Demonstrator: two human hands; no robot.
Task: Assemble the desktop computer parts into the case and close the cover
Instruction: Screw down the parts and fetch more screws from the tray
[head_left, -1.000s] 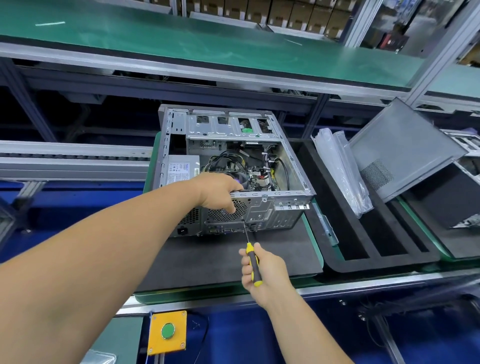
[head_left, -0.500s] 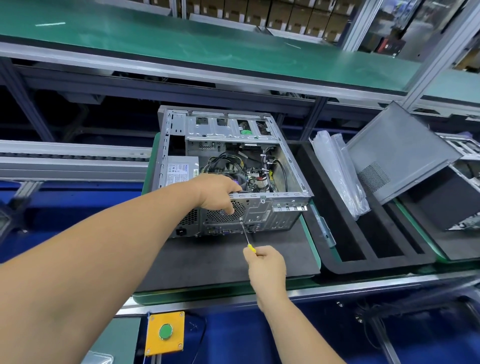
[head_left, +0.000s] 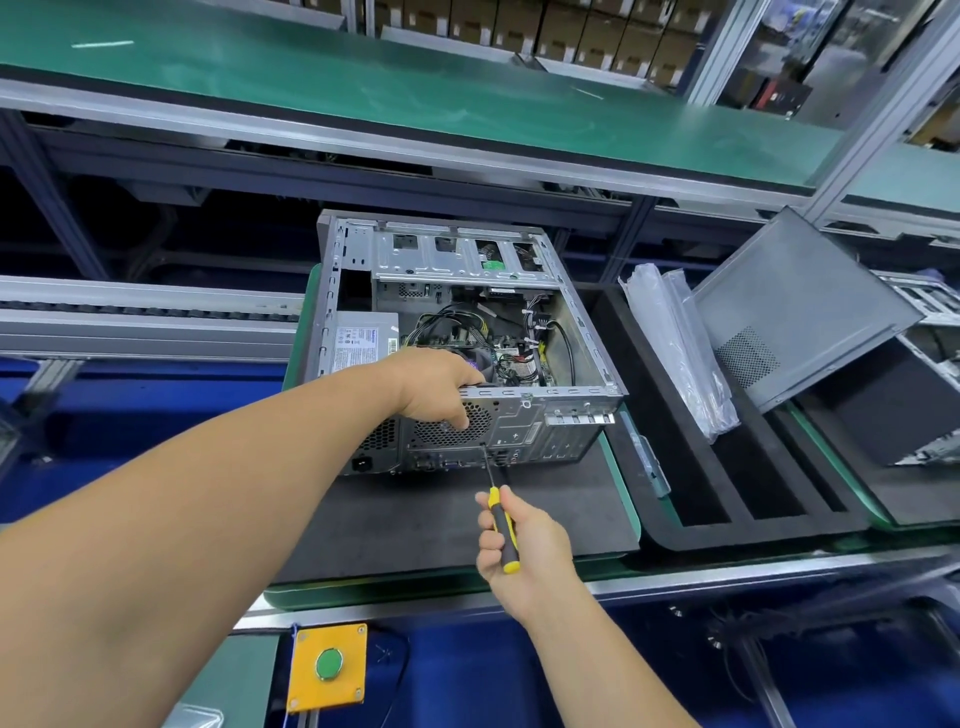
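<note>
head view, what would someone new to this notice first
The open computer case lies on its side on the dark mat at centre, cables showing. The left hand grips its near edge by the fan grille, while the right hand holds a yellow and black screwdriver with its tip at the rear panel. A grey side cover leans to the right.

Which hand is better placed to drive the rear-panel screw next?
Right. The right hand grips the yellow-and-black screwdriver, its tip at the open grey metal computer case's rear panel. The left hand grips the case's top rear edge, apparently steadying it.
</note>
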